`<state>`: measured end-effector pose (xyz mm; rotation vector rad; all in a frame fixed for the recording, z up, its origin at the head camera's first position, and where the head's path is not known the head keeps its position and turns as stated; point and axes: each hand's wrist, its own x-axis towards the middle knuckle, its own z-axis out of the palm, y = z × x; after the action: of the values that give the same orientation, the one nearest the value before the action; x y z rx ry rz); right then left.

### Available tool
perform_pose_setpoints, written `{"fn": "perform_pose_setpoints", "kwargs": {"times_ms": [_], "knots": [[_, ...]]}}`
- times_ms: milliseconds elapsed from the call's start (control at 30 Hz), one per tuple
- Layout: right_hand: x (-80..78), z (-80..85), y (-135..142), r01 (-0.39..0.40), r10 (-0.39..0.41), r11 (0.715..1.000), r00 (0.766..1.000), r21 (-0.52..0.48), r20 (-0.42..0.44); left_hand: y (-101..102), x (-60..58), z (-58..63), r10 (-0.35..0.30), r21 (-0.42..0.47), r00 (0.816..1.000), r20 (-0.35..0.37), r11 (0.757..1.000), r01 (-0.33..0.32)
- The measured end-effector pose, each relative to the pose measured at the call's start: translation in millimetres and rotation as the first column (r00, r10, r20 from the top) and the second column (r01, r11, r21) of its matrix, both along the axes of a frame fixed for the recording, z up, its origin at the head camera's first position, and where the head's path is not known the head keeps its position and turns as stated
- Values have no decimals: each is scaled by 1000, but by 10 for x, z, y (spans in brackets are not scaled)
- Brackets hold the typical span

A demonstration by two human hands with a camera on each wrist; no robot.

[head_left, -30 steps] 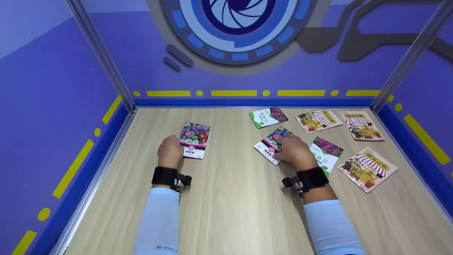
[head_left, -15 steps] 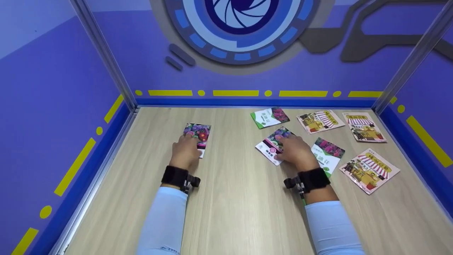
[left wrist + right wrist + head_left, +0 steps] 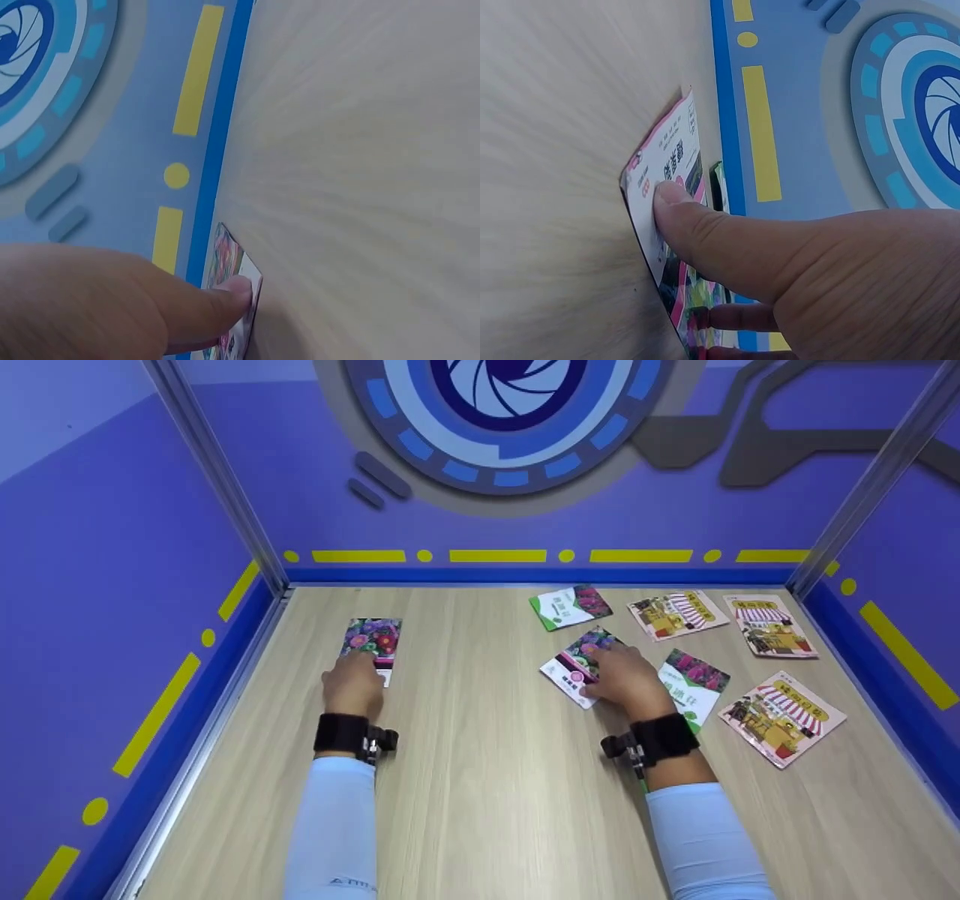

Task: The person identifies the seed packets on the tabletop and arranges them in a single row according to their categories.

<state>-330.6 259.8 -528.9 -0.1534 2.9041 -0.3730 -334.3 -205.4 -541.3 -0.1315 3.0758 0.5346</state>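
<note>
In the head view my left hand (image 3: pixel 352 684) covers the lower part of a seed packet (image 3: pixel 372 639) with colourful flowers, near the left side of the table. Its thumb (image 3: pixel 238 291) lies straight on the packet's face in the left wrist view; the other fingers are mostly hidden. Right of centre, my right hand (image 3: pixel 626 681) rests on a matching flower seed packet (image 3: pixel 566 679), which lies slanted. The right wrist view shows its thumb (image 3: pixel 676 206) on the white end and fingertips on the flower picture.
Behind the right hand lies a green-and-white packet (image 3: pixel 570 607); another green-and-white packet (image 3: pixel 690 694) sits beside the right wrist. Pink packets with a market stall (image 3: pixel 677 615) are spread at the right. Purple panels (image 3: pixel 487 532) enclose the wooden table (image 3: pixel 480 780).
My left hand came onto the flower packet from its left side, then shifted left, and the packet slid left with it. The right hand and its packet stayed in place.
</note>
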Motion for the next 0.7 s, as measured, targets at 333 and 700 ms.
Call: {"fn": "perform_pose_setpoints", "kwargs": {"times_ms": [333, 700], "knots": [[19, 6, -15, 15, -15, 1000, 1000, -8, 11, -271, 64, 29, 93, 31, 996, -6, 995, -93], [15, 0, 1, 12, -12, 1000, 1000, -20, 7, -437, 104, 59, 155, 73, 987, 44, 985, -158]]}}
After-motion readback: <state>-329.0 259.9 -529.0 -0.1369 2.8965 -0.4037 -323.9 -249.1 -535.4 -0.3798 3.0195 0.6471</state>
